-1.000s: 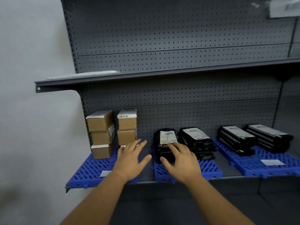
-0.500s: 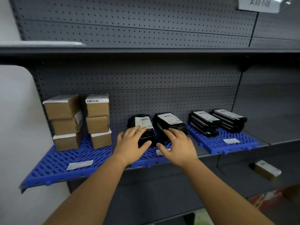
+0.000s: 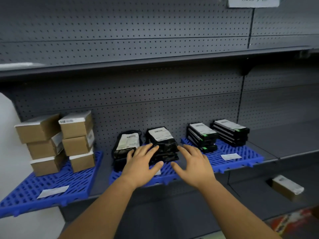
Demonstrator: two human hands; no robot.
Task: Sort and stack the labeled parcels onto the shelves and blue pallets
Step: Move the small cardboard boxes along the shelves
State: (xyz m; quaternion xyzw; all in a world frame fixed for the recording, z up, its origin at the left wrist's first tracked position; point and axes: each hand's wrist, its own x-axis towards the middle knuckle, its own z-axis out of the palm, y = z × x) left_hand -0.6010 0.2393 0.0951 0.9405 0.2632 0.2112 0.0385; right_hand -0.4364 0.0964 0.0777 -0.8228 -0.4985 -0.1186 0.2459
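Two stacks of black bagged parcels with white labels sit on the middle blue pallet: the left stack and the right stack. My left hand lies with straight fingers against the front of these stacks, between them. My right hand hovers with spread fingers just right of the right stack, holding nothing. Cardboard boxes are stacked on the left blue pallet. Flat black boxes stand in two stacks on the right blue pallet.
A grey upper shelf overhangs the pallets. White slips lie on the left pallet and right pallet. One cardboard box lies on the lower shelf at right. Bare grey shelf extends right of the pallets.
The view has swung right and closer. Both hands have shifted right from the left black stack to either side of the right black stack.
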